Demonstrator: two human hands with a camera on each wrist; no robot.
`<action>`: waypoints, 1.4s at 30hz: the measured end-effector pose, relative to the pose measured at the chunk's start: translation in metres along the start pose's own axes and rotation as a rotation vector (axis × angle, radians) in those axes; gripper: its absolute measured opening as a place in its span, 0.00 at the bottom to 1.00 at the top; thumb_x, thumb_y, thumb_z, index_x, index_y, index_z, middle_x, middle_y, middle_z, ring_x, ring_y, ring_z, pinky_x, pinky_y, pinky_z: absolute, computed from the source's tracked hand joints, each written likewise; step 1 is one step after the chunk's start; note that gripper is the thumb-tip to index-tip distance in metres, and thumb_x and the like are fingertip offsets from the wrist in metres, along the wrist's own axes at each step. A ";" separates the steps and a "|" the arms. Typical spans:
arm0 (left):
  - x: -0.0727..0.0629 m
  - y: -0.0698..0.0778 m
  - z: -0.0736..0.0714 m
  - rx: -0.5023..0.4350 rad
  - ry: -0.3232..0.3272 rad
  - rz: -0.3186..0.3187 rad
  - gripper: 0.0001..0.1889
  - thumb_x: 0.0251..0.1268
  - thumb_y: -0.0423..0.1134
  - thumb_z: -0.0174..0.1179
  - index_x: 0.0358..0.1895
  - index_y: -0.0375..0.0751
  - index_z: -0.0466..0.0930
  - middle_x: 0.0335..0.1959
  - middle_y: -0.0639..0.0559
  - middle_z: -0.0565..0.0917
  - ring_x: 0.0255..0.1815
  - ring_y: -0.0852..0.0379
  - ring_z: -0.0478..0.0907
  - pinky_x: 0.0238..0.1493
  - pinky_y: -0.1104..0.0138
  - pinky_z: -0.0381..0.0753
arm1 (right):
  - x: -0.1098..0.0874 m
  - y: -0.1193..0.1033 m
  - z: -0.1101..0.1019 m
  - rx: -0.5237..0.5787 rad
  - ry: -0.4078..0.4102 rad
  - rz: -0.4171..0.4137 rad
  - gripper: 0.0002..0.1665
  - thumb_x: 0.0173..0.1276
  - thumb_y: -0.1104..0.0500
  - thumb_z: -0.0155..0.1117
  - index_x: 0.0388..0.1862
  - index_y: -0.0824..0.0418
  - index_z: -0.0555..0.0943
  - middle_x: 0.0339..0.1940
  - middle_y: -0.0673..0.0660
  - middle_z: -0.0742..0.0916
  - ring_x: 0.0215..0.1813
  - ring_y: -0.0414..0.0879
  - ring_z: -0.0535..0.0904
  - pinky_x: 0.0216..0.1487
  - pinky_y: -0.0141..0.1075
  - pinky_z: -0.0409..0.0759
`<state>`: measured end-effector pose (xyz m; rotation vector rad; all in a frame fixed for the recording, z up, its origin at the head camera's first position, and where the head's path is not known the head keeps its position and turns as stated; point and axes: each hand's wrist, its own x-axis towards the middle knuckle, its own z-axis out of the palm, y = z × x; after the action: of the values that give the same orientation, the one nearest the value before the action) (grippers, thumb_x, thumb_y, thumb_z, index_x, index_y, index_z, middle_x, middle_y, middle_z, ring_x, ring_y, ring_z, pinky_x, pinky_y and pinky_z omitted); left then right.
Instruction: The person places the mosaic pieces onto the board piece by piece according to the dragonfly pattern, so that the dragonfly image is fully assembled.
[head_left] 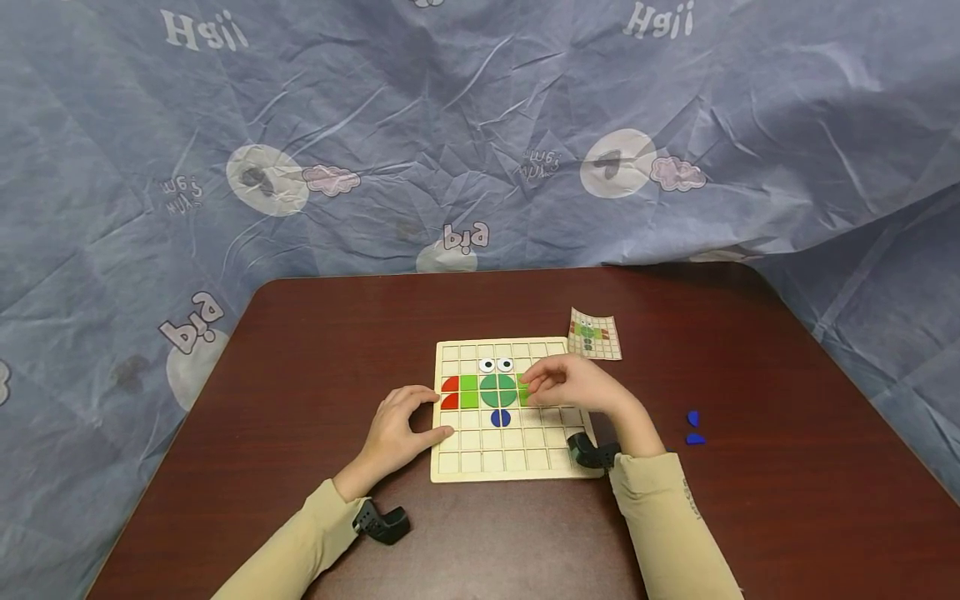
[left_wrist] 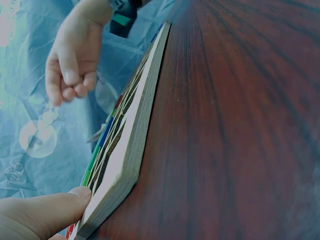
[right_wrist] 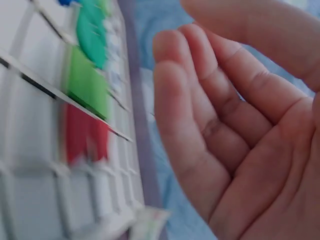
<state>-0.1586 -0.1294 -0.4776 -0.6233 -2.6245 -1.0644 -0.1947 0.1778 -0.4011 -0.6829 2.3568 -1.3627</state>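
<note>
A pale gridded wooden board [head_left: 480, 462] lies on the table, bearing coloured flat pieces. A green circle [head_left: 498, 390] of several parts sits mid-board, between light green squares [head_left: 468, 392]. Red pieces [head_left: 450, 402] lie at the left, two eye discs [head_left: 505, 364] above, and a blue disc [head_left: 500, 418] below. My left hand [head_left: 395, 429] rests at the board's left edge, thumb [left_wrist: 75, 202] touching its rim. Over the board's right side hovers my right hand [head_left: 577, 385], fingers loosely bent. Between them the right wrist view shows nothing; a red piece [right_wrist: 86, 135] on the board is nearby.
A small pattern card [head_left: 595, 336] lies by the board's far right corner, showing a similar coloured figure on a grid. Two loose blue pieces [head_left: 694, 428] are on the dark wooden table [head_left: 345, 333] at the right. A blue patterned cloth [head_left: 420, 167] hangs behind.
</note>
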 end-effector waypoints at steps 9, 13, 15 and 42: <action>0.001 0.002 0.000 0.001 -0.007 -0.008 0.26 0.45 0.50 0.72 0.47 0.40 0.81 0.50 0.49 0.78 0.55 0.47 0.71 0.58 0.52 0.66 | -0.030 -0.002 -0.039 -0.010 0.224 0.010 0.18 0.60 0.61 0.68 0.48 0.68 0.80 0.38 0.59 0.84 0.39 0.46 0.81 0.41 0.34 0.80; 0.000 0.003 0.000 0.002 -0.002 -0.011 0.25 0.45 0.49 0.72 0.47 0.40 0.81 0.50 0.49 0.78 0.55 0.47 0.71 0.58 0.51 0.66 | -0.038 0.003 -0.049 -0.010 0.297 0.020 0.21 0.62 0.58 0.67 0.49 0.69 0.79 0.41 0.60 0.84 0.40 0.44 0.81 0.42 0.32 0.79; -0.001 0.003 -0.001 0.003 -0.001 -0.011 0.25 0.45 0.49 0.72 0.47 0.40 0.81 0.50 0.49 0.78 0.55 0.47 0.71 0.58 0.51 0.66 | -0.043 0.007 -0.053 -0.012 0.311 0.026 0.21 0.62 0.57 0.67 0.50 0.69 0.79 0.41 0.61 0.84 0.40 0.44 0.81 0.43 0.31 0.79; -0.001 0.000 0.001 -0.003 -0.002 -0.015 0.25 0.46 0.50 0.72 0.47 0.42 0.81 0.50 0.51 0.78 0.55 0.49 0.71 0.58 0.52 0.66 | -0.132 0.073 -0.108 -0.049 0.378 0.187 0.27 0.62 0.57 0.67 0.57 0.69 0.74 0.47 0.53 0.84 0.43 0.36 0.81 0.41 0.27 0.79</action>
<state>-0.1580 -0.1290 -0.4781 -0.6061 -2.6336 -1.0722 -0.1570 0.3598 -0.4064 -0.2201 2.6689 -1.4575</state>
